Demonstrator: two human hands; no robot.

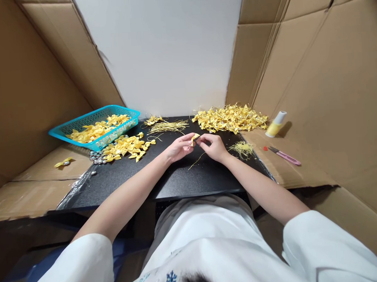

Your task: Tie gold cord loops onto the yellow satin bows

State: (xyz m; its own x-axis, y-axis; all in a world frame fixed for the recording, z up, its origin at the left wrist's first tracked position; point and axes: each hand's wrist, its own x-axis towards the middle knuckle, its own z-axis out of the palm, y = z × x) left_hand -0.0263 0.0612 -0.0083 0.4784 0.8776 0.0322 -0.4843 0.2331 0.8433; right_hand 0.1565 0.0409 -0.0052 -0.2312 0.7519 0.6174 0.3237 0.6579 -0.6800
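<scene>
Above the middle of the black table (191,179), my left hand (180,148) pinches a small yellow bow (194,138) between thumb and fingers. My right hand (213,146) meets it from the right, its thumb and fingertips pressed together at the bow's right side. A thin yellow strand (196,161) hangs down between the hands toward the tabletop. What my right fingertips hold is too small to make out. Behind the hands lies a bundle of yellow strands (170,126).
At left stand a blue basket (104,143) of yellow bows, a bow pile (128,147) and silvery beads (96,157). At right are a large bow heap (230,118), thread scraps (242,149), a thread spool (276,125) and pink-handled snips (288,156). Cardboard walls flank both sides.
</scene>
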